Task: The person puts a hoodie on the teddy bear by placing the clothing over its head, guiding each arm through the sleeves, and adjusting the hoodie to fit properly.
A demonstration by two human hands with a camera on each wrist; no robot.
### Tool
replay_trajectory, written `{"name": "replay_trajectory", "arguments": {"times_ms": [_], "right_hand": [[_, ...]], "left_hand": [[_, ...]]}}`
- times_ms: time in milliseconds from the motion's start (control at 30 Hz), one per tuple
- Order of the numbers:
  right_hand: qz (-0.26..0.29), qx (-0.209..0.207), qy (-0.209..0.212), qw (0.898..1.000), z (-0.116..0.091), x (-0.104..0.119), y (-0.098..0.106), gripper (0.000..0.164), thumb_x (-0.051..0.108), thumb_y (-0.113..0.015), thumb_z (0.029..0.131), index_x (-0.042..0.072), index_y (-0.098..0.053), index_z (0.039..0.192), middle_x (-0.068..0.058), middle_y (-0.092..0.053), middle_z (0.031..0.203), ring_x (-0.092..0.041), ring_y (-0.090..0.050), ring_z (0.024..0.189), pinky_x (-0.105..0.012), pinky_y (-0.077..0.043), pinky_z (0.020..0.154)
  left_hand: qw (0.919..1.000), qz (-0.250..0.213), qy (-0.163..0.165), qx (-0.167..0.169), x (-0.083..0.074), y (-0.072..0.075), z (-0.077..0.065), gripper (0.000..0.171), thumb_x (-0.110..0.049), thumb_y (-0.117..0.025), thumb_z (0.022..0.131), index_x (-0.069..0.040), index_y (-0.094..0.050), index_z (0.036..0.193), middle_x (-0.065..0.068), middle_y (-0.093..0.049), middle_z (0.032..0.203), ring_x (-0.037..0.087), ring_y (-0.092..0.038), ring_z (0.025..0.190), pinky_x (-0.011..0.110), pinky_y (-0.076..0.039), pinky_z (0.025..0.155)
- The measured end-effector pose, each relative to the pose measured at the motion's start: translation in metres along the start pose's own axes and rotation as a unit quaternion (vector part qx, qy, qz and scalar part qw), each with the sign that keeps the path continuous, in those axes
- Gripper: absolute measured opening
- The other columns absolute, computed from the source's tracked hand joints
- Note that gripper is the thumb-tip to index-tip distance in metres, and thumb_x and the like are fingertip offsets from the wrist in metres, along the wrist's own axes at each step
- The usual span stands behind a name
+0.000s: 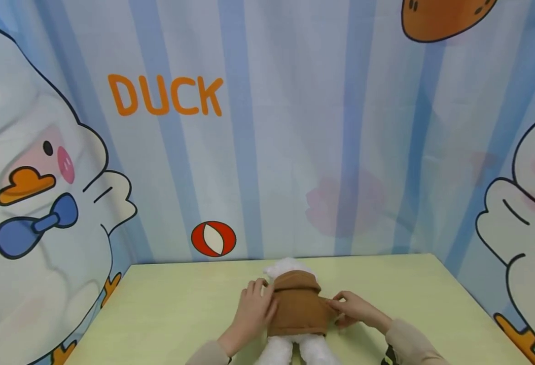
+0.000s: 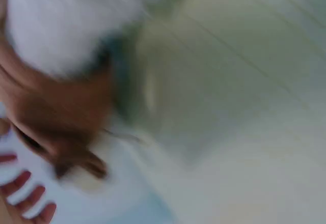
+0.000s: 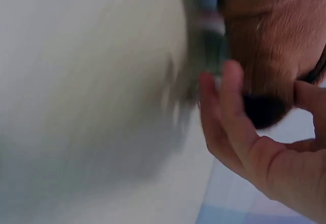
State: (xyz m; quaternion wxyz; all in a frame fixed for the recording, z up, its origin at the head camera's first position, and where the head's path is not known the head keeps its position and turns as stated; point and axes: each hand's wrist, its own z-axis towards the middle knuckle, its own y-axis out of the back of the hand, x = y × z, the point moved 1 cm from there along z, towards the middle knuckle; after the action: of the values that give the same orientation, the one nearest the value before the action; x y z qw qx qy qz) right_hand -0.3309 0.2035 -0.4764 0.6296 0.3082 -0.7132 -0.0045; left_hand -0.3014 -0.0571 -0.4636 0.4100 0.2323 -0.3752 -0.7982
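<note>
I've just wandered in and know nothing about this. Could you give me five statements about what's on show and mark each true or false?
1. A white plush toy is dressed in a brown garment. True.

2. The right hand holds a sleeve of the garment. True.

3. The left hand is gripping the toy's feet. False: it is at the side of the garment, up near the sleeve and collar.

4. The backdrop carries the word "CAT". False: the orange letters spell "DUCK".

5. The table is black. False: it is pale yellow-green.
</note>
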Motion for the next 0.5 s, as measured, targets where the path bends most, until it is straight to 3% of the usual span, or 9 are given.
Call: {"name": "replay_trajectory", "arguments": {"times_ms": [67, 167, 233, 300, 333, 400, 467, 500], "right_hand": [[0.048, 0.013, -0.023, 0.998, 0.000, 0.000, -0.006, 0.046, 0.033, -0.050, 0.090, -0.008, -0.047, 0.110, -0.006, -0.055, 0.081, -0.007, -0.057, 0.057, -0.028, -0.053, 0.064], [0.078, -0.021, -0.031, 0.996, 0.001, 0.004, -0.017, 0.042, 0.030, -0.054, 0.089, -0.007, -0.047, 0.109, -0.008, -0.054, 0.083, -0.007, -0.054, 0.055, -0.025, -0.052, 0.062], [0.056, -0.068, -0.007, 0.996, 0.000, 0.007, -0.023, 0.036, 0.023, -0.055, 0.088, -0.005, -0.046, 0.108, -0.013, -0.053, 0.090, -0.009, -0.055, 0.058, -0.025, -0.051, 0.058], [-0.035, -0.125, 0.054, 0.990, -0.005, 0.012, -0.029, 0.027, 0.015, -0.057, 0.086, -0.002, -0.047, 0.105, -0.016, -0.050, 0.093, -0.011, -0.050, 0.060, -0.022, -0.048, 0.054], [-0.095, -0.152, 0.091, 0.980, -0.009, 0.014, -0.032, 0.025, 0.010, -0.059, 0.083, 0.000, -0.048, 0.104, -0.017, -0.048, 0.094, -0.012, -0.049, 0.064, -0.020, -0.045, 0.052], [-0.230, -0.191, 0.171, 0.939, -0.018, 0.021, -0.039, 0.028, 0.004, -0.062, 0.076, 0.003, -0.050, 0.101, -0.015, -0.046, 0.094, -0.014, -0.044, 0.069, -0.019, -0.040, 0.050], [-0.345, -0.192, 0.232, 0.889, -0.028, 0.026, -0.047, 0.032, 0.009, -0.066, 0.072, 0.004, -0.052, 0.101, -0.013, -0.046, 0.098, -0.017, -0.044, 0.074, -0.020, -0.038, 0.052], [-0.380, -0.174, 0.253, 0.873, -0.032, 0.028, -0.050, 0.035, 0.012, -0.067, 0.072, 0.002, -0.053, 0.103, -0.013, -0.048, 0.102, -0.021, -0.047, 0.078, -0.022, -0.042, 0.053]], "left_hand": [[0.9942, 0.034, -0.100, -0.019, -0.017, 0.006, -0.002, 0.024, -0.035, -0.061, 0.082, -0.016, -0.052, 0.094, 0.008, -0.048, 0.094, 0.019, -0.046, 0.077, 0.027, -0.036, 0.055], [0.9729, 0.080, -0.216, 0.016, -0.041, 0.009, -0.005, 0.021, -0.039, -0.059, 0.083, -0.025, -0.053, 0.097, 0.004, -0.048, 0.099, 0.016, -0.046, 0.080, 0.023, -0.037, 0.055], [0.9557, 0.118, -0.266, 0.043, -0.050, 0.007, -0.007, 0.018, -0.034, -0.058, 0.084, -0.028, -0.054, 0.100, 0.000, -0.049, 0.099, 0.014, -0.046, 0.081, 0.021, -0.036, 0.056], [0.9377, 0.162, -0.303, 0.051, -0.056, 0.004, -0.009, 0.015, -0.029, -0.057, 0.085, -0.030, -0.054, 0.099, -0.003, -0.048, 0.097, 0.011, -0.046, 0.076, 0.018, -0.033, 0.052], [0.9310, 0.174, -0.317, 0.049, -0.058, 0.002, -0.010, 0.011, -0.026, -0.056, 0.086, -0.029, -0.055, 0.097, -0.005, -0.047, 0.094, 0.009, -0.044, 0.070, 0.016, -0.030, 0.049], [0.9212, 0.189, -0.339, 0.034, -0.059, -0.001, -0.013, 0.005, -0.025, -0.050, 0.091, -0.027, -0.054, 0.092, -0.005, -0.046, 0.091, 0.006, -0.041, 0.061, 0.014, -0.023, 0.044], [0.9202, 0.183, -0.346, 0.012, -0.060, -0.003, -0.015, 0.018, -0.022, -0.037, 0.096, -0.024, -0.053, 0.089, -0.004, -0.046, 0.090, 0.005, -0.036, 0.055, 0.013, -0.019, 0.041], [0.9223, 0.176, -0.344, 0.001, -0.059, -0.005, -0.015, 0.026, -0.019, -0.029, 0.098, -0.023, -0.053, 0.088, -0.004, -0.046, 0.090, 0.005, -0.036, 0.054, 0.012, -0.018, 0.040]]}}
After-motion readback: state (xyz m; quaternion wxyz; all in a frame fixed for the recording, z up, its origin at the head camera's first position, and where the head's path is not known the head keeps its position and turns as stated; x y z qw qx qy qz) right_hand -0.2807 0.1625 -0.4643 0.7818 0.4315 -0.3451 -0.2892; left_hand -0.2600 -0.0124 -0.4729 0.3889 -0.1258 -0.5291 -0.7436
